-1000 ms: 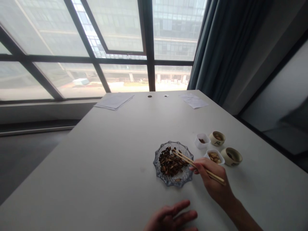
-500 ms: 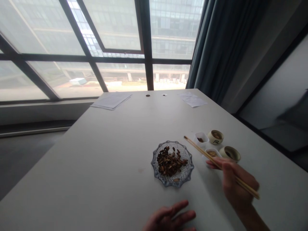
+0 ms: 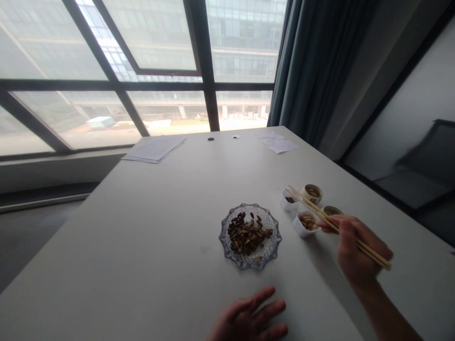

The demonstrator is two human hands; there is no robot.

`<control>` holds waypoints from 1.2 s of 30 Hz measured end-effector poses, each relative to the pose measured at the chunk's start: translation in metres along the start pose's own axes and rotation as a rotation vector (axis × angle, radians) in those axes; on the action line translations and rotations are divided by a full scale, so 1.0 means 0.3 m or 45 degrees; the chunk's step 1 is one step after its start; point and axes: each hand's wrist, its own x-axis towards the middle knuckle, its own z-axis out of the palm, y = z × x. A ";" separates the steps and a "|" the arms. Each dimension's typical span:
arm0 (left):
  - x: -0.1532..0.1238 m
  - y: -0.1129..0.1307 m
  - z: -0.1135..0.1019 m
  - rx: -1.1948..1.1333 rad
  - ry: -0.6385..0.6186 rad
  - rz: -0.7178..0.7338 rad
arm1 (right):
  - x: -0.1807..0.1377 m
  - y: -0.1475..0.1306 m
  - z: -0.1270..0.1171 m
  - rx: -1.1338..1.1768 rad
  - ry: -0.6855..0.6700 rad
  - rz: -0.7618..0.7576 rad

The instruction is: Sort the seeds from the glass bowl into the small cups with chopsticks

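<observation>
Right hand is pinching chopsticks, long axis running diagonally, tips pointing up-left over the small cups. Left hand is lying open, empty, on the tabletop.

Not much of the person in shot, honestly, just two bare hands. The right hand comes with a good stretch of forearm, and that's uncovered all the way down to the bottom right corner, no cloth on any part that shows. The left hand is chopped off by the bottom edge, so you only get the fingers and a bit of the back, bare as well. Fingers look slim and fairly long. Nails and finer detail are too dim and soft to make out.
</observation>
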 end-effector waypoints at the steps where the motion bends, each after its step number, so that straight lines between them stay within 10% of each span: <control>1: 0.000 0.000 -0.001 0.007 0.004 -0.001 | -0.010 -0.006 0.007 0.037 -0.034 -0.004; 10: 0.003 -0.002 -0.019 0.113 0.016 0.029 | -0.134 -0.051 0.075 0.353 -0.507 -0.108; 20: 0.005 -0.007 -0.005 0.057 -0.002 0.026 | -0.161 -0.030 0.109 0.329 -0.607 -0.102; 29: -0.012 -0.002 0.019 -0.024 -0.007 -0.042 | -0.192 -0.011 0.104 0.380 -0.506 -0.091; 36: 0.000 -0.003 0.021 0.030 0.012 0.021 | -0.055 -0.007 0.021 0.025 -0.115 -0.106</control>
